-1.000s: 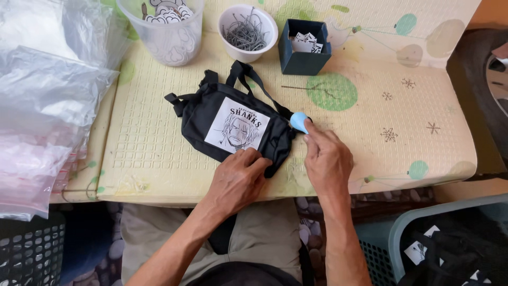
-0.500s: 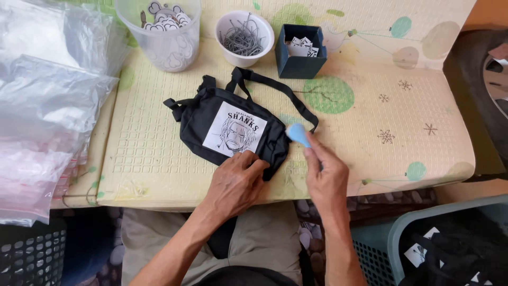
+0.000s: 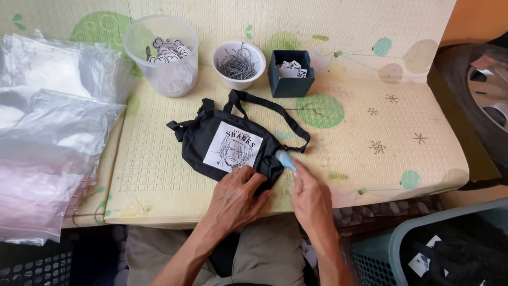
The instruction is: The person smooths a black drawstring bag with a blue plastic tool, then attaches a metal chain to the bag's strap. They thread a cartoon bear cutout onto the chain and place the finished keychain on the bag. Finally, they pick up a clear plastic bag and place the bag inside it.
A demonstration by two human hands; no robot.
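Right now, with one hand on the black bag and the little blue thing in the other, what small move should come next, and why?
Probably bring the light blue tool a touch left onto the black bag's right edge. The left hand already presses the bag flat on the mat, and the right hand holds the tool's tip right at that edge, so a short stroke looks likeliest.

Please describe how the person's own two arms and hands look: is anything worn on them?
Both forearms are bare as far as the picture shows; no sleeves reach into view. The left hand and the right hand wear no gloves, and I see no ring, watch or bracelet on them. The arms are lean, with veins and tendons standing out on the backs of the hands.
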